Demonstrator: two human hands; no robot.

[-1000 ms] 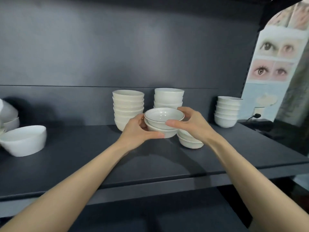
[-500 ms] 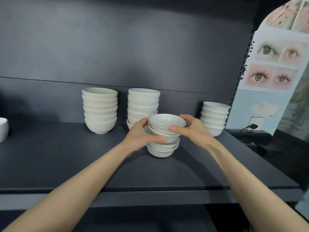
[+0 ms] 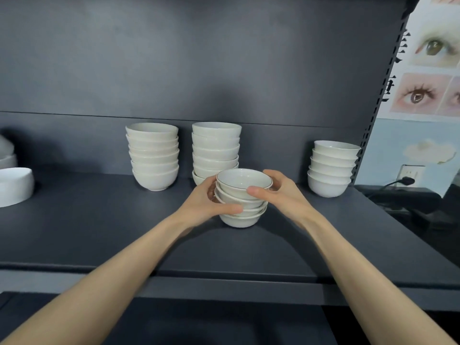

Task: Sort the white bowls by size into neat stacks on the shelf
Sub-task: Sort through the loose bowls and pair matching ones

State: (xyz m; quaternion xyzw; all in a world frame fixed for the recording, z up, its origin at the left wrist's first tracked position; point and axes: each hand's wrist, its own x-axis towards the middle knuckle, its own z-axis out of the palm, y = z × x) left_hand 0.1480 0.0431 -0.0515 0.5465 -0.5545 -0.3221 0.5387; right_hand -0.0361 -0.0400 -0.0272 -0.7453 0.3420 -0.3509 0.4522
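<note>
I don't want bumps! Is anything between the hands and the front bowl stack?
No, nothing visible. The left hand and right hand hold the front stack directly.

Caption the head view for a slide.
Left hand and right hand hold a short stack of white bowls on the dark shelf.
</note>
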